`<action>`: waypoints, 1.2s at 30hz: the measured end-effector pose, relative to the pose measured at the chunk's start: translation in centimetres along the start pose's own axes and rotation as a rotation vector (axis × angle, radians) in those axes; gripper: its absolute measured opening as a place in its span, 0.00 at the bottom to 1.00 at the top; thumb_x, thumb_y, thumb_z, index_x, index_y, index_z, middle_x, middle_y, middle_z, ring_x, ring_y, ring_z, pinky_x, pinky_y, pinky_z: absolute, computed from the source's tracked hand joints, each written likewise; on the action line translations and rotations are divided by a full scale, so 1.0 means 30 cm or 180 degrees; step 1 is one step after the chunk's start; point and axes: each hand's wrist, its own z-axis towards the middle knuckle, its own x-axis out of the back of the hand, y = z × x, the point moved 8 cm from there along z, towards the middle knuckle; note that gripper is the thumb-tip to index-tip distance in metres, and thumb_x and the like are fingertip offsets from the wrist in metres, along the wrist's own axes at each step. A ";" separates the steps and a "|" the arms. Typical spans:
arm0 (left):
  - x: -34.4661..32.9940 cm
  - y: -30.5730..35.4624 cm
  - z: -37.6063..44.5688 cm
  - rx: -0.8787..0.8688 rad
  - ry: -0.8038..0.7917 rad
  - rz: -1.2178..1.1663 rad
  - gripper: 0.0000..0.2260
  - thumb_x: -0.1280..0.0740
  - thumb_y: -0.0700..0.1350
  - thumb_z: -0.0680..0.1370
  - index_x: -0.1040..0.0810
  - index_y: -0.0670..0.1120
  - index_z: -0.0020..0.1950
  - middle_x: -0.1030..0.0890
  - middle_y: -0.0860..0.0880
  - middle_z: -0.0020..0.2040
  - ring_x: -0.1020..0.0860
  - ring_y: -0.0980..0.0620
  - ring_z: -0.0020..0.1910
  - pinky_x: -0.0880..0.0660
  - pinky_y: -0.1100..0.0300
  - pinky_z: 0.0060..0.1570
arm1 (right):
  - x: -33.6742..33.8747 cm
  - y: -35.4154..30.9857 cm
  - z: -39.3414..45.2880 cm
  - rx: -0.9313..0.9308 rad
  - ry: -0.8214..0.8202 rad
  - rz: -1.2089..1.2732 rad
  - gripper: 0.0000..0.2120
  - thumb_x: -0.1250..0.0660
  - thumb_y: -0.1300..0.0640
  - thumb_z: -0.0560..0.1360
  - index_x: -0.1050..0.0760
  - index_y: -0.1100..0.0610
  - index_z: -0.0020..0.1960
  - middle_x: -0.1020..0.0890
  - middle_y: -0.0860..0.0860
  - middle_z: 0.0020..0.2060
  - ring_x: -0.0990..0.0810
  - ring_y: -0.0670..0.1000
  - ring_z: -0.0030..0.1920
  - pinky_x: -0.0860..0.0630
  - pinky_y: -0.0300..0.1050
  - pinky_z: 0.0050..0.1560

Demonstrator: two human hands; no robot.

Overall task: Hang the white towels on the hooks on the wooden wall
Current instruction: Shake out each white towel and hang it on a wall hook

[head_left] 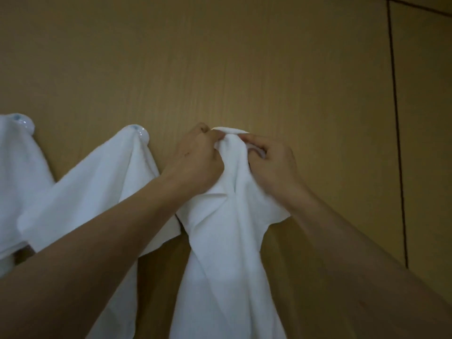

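Head view: hung towel (97,182) overlaps left hand's (195,162) forearm.

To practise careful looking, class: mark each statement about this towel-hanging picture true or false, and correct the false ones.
1. Both hands hold the same towel. True: the left hand and right hand pinch the top of the right towel.
2. Two other towels already hang on hooks. True: the middle towel and the left towel.
3. The wall is tiled white. False: the wall is wooden and brown.
4. The right hand is empty. False: it grips towel cloth.
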 end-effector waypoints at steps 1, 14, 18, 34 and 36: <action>-0.003 0.008 -0.014 0.0042 0.0053 -0.0011 0.21 0.41 0.35 0.76 0.23 0.45 0.67 0.28 0.51 0.50 0.30 0.53 0.47 0.39 0.72 0.43 | -0.007 0.004 -0.013 0.0051 0.0056 0.0112 0.17 0.38 0.57 0.78 0.20 0.45 0.63 0.18 0.41 0.59 0.21 0.39 0.57 0.25 0.36 0.58; -0.016 0.012 -0.098 0.1975 -0.0417 -0.0863 0.08 0.40 0.35 0.76 0.25 0.36 0.37 0.25 0.43 0.34 0.28 0.46 0.37 0.32 0.53 0.40 | -0.083 0.048 -0.045 -0.0889 -0.0790 0.1416 0.12 0.38 0.52 0.74 0.26 0.52 0.33 0.23 0.48 0.30 0.23 0.51 0.35 0.28 0.49 0.37; -0.053 0.050 -0.156 0.2093 -0.0583 -0.0862 0.12 0.41 0.41 0.80 0.20 0.42 0.43 0.18 0.43 0.43 0.20 0.45 0.43 0.24 0.50 0.47 | -0.078 0.050 -0.123 -0.0738 -0.0782 0.1310 0.20 0.48 0.42 0.80 0.27 0.51 0.39 0.23 0.44 0.31 0.25 0.47 0.33 0.32 0.43 0.36; 0.029 0.099 -0.879 0.1956 -0.1885 0.0692 0.22 0.36 0.47 0.80 0.30 0.47 0.74 0.25 0.45 0.68 0.27 0.45 0.66 0.28 0.54 0.63 | -0.189 0.006 -0.871 -0.1459 -0.1889 0.0347 0.23 0.45 0.47 0.82 0.41 0.49 0.76 0.27 0.57 0.63 0.25 0.57 0.61 0.27 0.49 0.58; 0.100 0.099 -0.975 0.2064 -0.1959 0.0670 0.22 0.35 0.48 0.79 0.30 0.48 0.73 0.27 0.46 0.70 0.28 0.47 0.68 0.32 0.59 0.63 | -0.209 -0.058 -0.979 -0.1455 -0.2162 0.0306 0.22 0.41 0.49 0.82 0.38 0.50 0.75 0.25 0.55 0.62 0.23 0.56 0.61 0.26 0.45 0.55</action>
